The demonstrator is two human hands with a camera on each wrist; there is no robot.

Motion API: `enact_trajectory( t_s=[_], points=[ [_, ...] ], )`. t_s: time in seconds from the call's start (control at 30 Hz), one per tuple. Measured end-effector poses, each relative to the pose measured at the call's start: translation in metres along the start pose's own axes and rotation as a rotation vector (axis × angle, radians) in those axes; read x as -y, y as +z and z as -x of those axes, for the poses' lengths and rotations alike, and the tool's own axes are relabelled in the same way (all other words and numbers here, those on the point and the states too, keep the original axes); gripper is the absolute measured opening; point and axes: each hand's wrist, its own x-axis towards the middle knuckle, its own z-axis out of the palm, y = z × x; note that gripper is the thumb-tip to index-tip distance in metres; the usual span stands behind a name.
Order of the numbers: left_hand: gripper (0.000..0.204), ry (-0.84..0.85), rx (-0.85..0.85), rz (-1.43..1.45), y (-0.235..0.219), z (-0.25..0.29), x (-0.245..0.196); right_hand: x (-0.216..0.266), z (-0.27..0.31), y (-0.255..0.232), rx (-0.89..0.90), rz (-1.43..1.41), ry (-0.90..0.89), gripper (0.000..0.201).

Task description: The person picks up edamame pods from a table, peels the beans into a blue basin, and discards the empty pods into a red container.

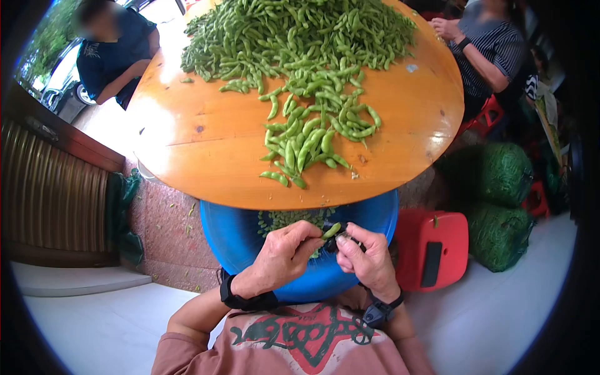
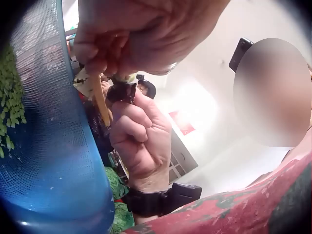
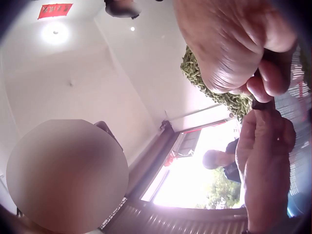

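In the head view, my left hand pinches a green soybean pod between thumb and fingers. My right hand grips a small black tool right at the pod; its exact kind cannot be told. Both hands are over a blue basin, where shelled green beans lie. From the left wrist, the black tool shows between the right hand's curled fingers and thumb, close below the left hand. From the right wrist, the right hand largely hides the tool.
A wooden table carries a large heap of pods, with a smaller spread near its front edge. A red stool and filled green net bags stand at right. People sit at both sides of the table.
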Motion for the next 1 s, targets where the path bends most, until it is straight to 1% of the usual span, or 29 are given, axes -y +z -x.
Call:
enact_trajectory(
  t_s=[0.03,0.1,0.23,0.3,0.4,0.47,0.5,0.57,0.6,0.63,0.7,0.73,0.77,0.83,0.87,0.9,0.97,1.0],
  points=[
    [0.011,0.018,-0.012,-0.001,0.000,0.000,-0.001,-0.002,0.000,0.001,-0.002,0.012,-0.036,0.022],
    [0.011,0.014,-0.036,-0.016,0.002,0.002,-0.004,-0.003,0.002,0.000,0.003,0.009,-0.036,0.022],
    [0.011,0.037,-0.075,-0.027,0.006,0.006,-0.006,0.001,0.005,-0.001,0.015,-0.032,-0.002,0.019],
    [0.013,0.019,-0.069,-0.021,0.006,0.008,-0.005,-0.003,0.004,0.001,0.003,-0.019,-0.022,0.018],
    [0.008,0.026,-0.050,0.012,0.002,0.010,-0.002,-0.003,0.002,0.000,0.000,0.016,-0.063,0.018],
    [0.005,-0.353,0.205,0.351,-0.005,0.012,0.001,-0.001,0.003,-0.004,0.043,0.087,-0.116,0.015],
    [0.005,-0.349,0.207,0.355,-0.005,0.013,0.005,0.001,0.005,-0.007,0.039,0.092,-0.117,0.015],
    [0.011,-0.513,0.397,1.219,-0.004,0.016,0.018,0.009,0.008,-0.012,0.205,-0.202,0.107,0.014],
    [0.011,-0.484,0.474,1.390,-0.001,0.017,0.020,0.012,0.009,-0.011,0.257,-0.290,0.136,0.016],
    [0.011,-0.481,0.475,1.391,0.000,0.016,0.023,0.012,0.010,-0.009,0.256,-0.288,0.134,0.016],
    [0.010,-0.529,0.539,1.472,-0.001,0.015,0.028,0.011,0.010,-0.007,0.234,-0.309,0.145,0.016],
    [0.011,-0.524,0.521,1.322,-0.005,0.012,0.029,0.009,0.009,-0.010,0.182,-0.263,0.179,0.014],
    [0.011,-0.522,0.522,1.321,-0.006,0.008,0.027,0.003,0.007,-0.011,0.181,-0.262,0.177,0.014],
    [0.015,-0.502,0.267,0.797,-0.007,-0.001,0.013,-0.002,0.003,-0.005,0.011,0.372,-0.134,0.010],
    [0.021,-0.468,0.212,0.709,-0.002,-0.002,0.013,0.004,0.004,-0.001,-0.003,0.607,-0.222,0.007],
    [0.021,-0.468,0.213,0.710,-0.002,-0.004,0.009,0.002,0.003,0.003,-0.004,0.608,-0.222,0.007],
    [0.027,-0.391,0.299,0.184,-0.006,-0.010,-0.003,0.001,0.001,0.007,0.020,0.626,-0.385,0.007],
    [0.029,-0.248,0.272,0.064,-0.007,-0.012,-0.006,0.000,0.000,0.007,-0.002,0.627,-0.392,0.007]
  ],
)
